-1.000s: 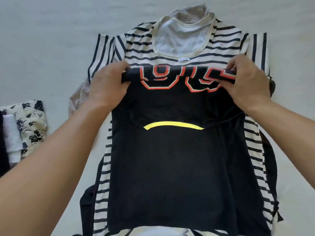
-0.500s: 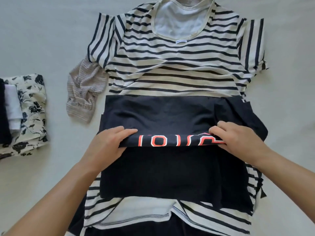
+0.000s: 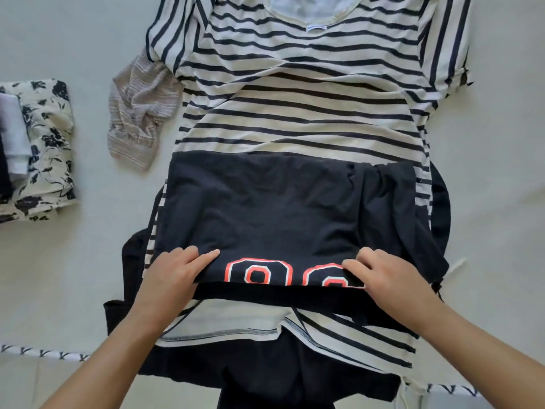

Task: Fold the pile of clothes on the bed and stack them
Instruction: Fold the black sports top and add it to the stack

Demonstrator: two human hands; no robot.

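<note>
Left hand (image 3: 172,274) and right hand (image 3: 389,278) pinch the folded black shirt (image 3: 265,208) near edge, fingers curled over it, atop striped shirt (image 3: 300,113).

A black cotton shirt with orange-and-white outlined numerals (image 3: 283,219) lies folded across the lower part of a cream T-shirt with dark navy stripes (image 3: 309,93), which is spread flat on the pale bed sheet (image 3: 59,31). The left hand (image 3: 174,276) and right hand (image 3: 389,278) each grip the near folded edge of the black shirt, thumbs on top. A crumpled beige striped garment (image 3: 138,113) protrudes beside the striped shirt's sleeve. A folded cream floral-print garment (image 3: 44,149) sits at far left, well apart.
</note>
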